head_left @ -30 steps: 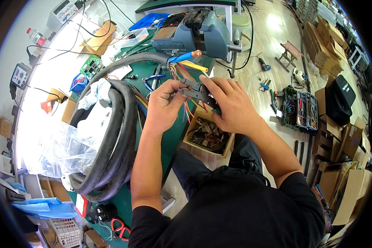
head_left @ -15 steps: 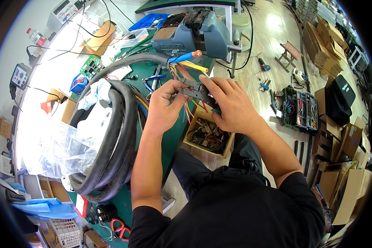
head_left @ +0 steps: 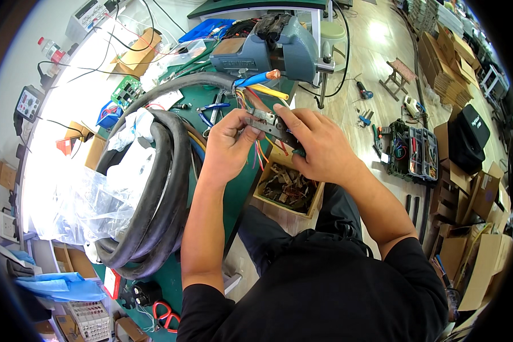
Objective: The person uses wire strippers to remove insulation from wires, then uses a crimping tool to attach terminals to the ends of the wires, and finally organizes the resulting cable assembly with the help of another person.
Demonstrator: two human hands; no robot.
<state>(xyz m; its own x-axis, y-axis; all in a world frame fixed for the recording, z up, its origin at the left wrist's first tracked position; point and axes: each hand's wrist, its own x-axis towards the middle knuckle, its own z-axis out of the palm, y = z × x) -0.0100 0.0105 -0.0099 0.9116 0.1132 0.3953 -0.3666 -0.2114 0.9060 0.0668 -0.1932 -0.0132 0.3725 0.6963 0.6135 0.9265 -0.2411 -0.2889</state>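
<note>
Right hand (head_left: 328,145): grip closed round the pliers (head_left: 275,126)
Left hand (head_left: 228,147): grip pinched at their nose, probably on a wire
Pliers: near the table (head_left: 240,174) edge, beside the cable (head_left: 182,151) end

Wht lettering (head_left: 475,121) on blk case (head_left: 466,139) — vise (head_left: 297,51) lettering too blurred.

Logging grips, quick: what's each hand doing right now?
Left hand: closed at the grey plier-like tool; what it pinches cannot be told.
Right hand: closed, holding that tool.
</note>
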